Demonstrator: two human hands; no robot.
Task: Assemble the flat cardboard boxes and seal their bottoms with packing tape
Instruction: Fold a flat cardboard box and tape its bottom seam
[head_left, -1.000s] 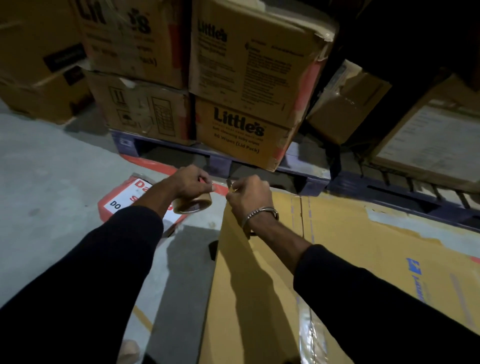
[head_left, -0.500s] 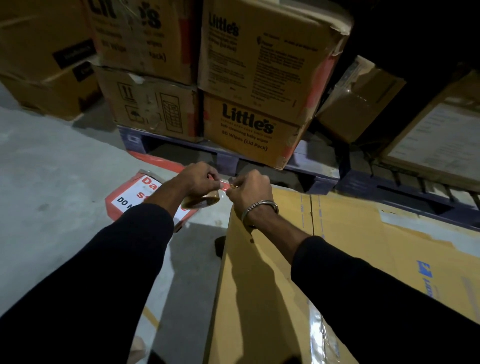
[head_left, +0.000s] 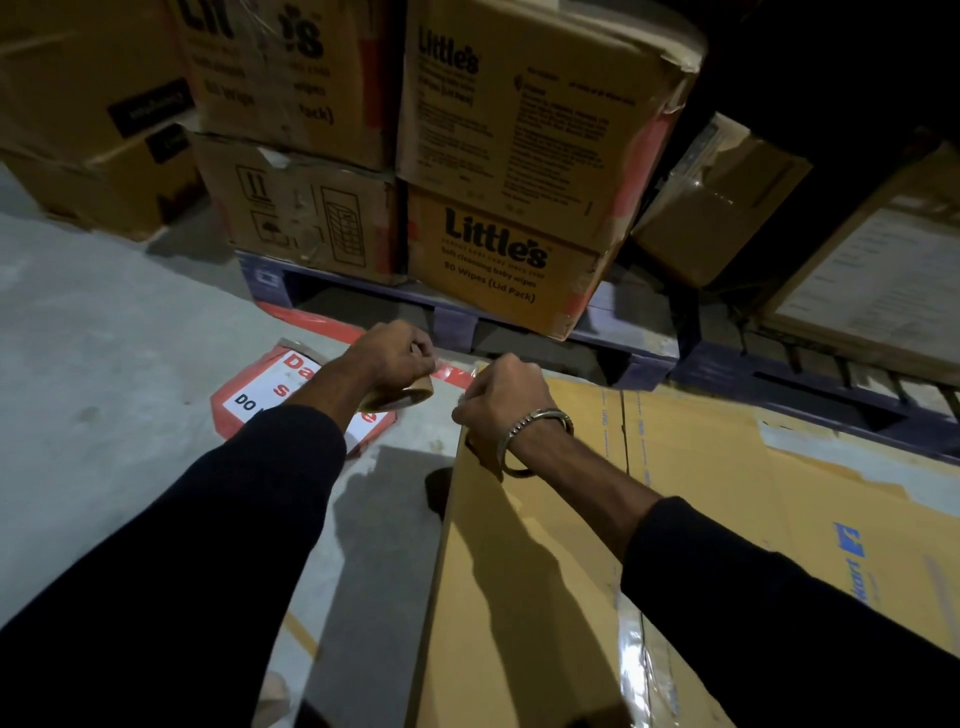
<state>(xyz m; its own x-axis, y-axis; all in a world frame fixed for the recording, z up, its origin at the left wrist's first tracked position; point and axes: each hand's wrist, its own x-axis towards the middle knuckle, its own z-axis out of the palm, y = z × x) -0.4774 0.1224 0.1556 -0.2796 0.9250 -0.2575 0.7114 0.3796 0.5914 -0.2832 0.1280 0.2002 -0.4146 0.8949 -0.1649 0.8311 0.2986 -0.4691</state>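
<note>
A large brown cardboard box (head_left: 545, 597) stands in front of me, its top face running from the centre to the lower right, with clear tape along a seam near the bottom. My left hand (head_left: 395, 358) grips a roll of brown packing tape (head_left: 402, 397) just left of the box's far corner. My right hand (head_left: 498, 395), with a metal bracelet on the wrist, pinches the free end of the tape at that corner. A short clear strip of tape (head_left: 452, 370) stretches between the two hands.
Stacked "Little's" cartons (head_left: 498, 249) sit on a blue pallet (head_left: 457, 322) straight ahead. A red and white warning sign (head_left: 260, 387) lies on the grey concrete floor (head_left: 104, 364) at left. More boxes (head_left: 717, 208) and another pallet fill the right and back.
My hands have drawn slightly apart, and a short strip of tape now stretches between the roll and my right hand. The roll has tilted a little.
</note>
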